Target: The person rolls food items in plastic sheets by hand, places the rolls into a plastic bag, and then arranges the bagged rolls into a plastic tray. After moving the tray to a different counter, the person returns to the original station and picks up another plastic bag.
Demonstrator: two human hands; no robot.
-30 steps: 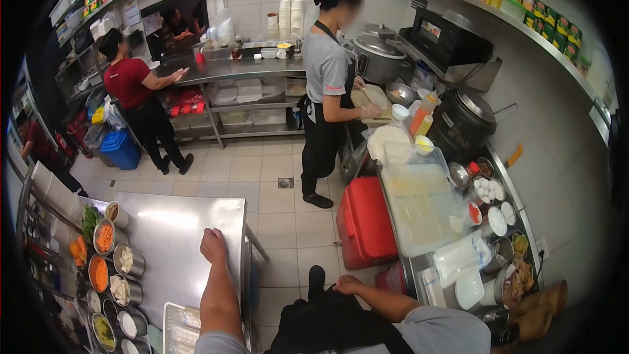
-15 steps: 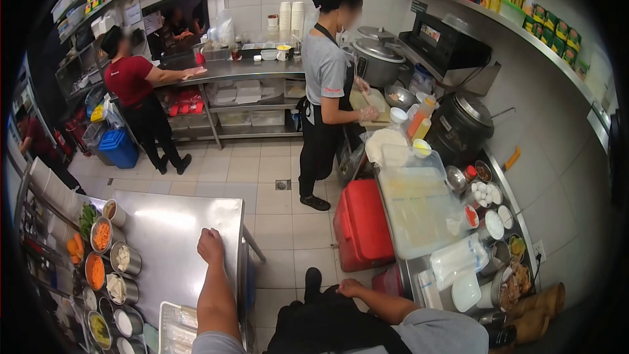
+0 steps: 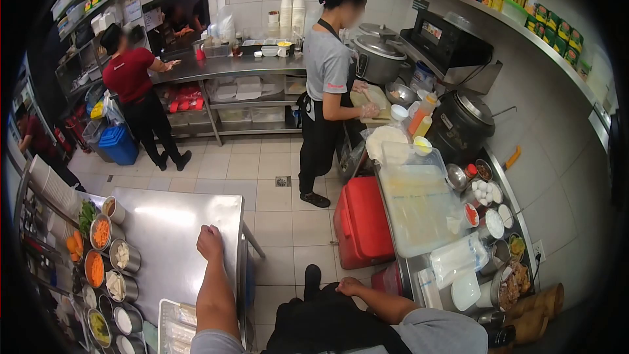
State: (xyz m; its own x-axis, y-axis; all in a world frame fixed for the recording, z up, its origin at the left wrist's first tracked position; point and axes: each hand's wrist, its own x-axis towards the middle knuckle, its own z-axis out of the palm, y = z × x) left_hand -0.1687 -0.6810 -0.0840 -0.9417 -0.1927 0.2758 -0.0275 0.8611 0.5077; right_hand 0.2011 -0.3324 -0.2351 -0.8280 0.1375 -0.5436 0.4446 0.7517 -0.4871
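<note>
My left hand rests on the steel table at the lower left, its fingers curled in; whatever it may hold is hidden. My right hand lies by the black apron near my lap, fingers bent together, with its contents not visible. Left of my left hand stand metal tubs of shredded carrot and pale cut pieces. A white tray sits beside my left forearm.
A co-worker in grey works at the right counter over a cutting board. Another in red stands at the back counter. A red cooler is under the right counter, which holds a large pale board, bottles and bowls.
The co-worker in red has drawn the outstretched arm back along the counter. The grey-shirted co-worker's hands have shifted slightly over the board. My hands remain in place.
</note>
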